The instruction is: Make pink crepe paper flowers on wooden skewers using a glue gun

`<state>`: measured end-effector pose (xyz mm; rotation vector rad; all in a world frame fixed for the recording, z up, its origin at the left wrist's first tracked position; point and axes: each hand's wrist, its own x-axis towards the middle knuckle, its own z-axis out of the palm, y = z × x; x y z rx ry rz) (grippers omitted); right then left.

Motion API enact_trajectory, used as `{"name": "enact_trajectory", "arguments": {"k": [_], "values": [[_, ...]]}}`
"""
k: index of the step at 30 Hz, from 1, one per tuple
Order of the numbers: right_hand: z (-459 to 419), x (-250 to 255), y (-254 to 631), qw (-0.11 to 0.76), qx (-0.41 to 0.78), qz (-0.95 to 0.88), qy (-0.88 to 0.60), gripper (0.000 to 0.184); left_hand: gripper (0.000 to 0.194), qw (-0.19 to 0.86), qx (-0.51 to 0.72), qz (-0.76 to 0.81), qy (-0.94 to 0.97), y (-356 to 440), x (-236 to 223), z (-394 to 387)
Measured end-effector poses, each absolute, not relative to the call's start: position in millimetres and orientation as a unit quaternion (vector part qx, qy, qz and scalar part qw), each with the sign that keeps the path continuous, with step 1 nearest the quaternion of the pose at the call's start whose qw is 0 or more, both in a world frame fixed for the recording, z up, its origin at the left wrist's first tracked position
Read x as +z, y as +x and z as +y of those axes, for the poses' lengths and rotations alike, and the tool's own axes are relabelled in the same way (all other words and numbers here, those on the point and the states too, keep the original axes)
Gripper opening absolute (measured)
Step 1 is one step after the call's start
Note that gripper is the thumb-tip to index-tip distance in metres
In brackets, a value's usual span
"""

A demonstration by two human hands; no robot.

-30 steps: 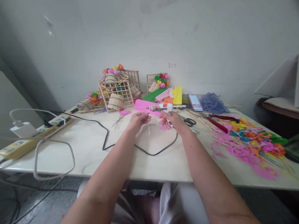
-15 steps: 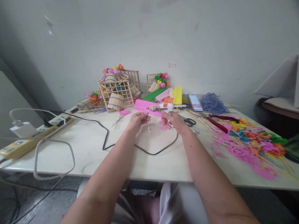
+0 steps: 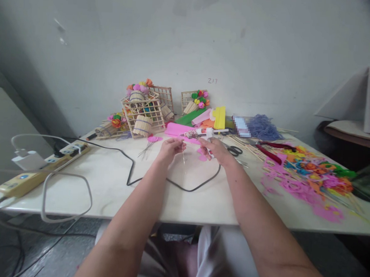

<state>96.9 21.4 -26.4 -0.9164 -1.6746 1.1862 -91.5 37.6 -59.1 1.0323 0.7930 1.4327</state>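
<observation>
My left hand is closed in a pinch on the top of a thin stick that hangs down over the white table. My right hand is wrapped round a glue gun whose nozzle points left toward the top of the stick. Small pink foam pieces lie just under my right hand. A black cord loops over the table below both hands.
Wooden lattice baskets with foam flowers stand at the back. Foam sheets, purple yarn, scissors and red pliers lie right of centre. Coloured foam scraps cover the right side. Power strips sit left.
</observation>
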Motion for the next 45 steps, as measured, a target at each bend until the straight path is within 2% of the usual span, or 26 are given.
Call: {"name": "enact_trajectory", "arguments": {"k": [45], "values": [[20.9, -25.2, 95.2, 0.443, 0.464, -0.662, -0.388, 0.039, 0.02, 0.572, 0.595, 0.333, 0.456, -89.5, -56.1, 34.0]]}}
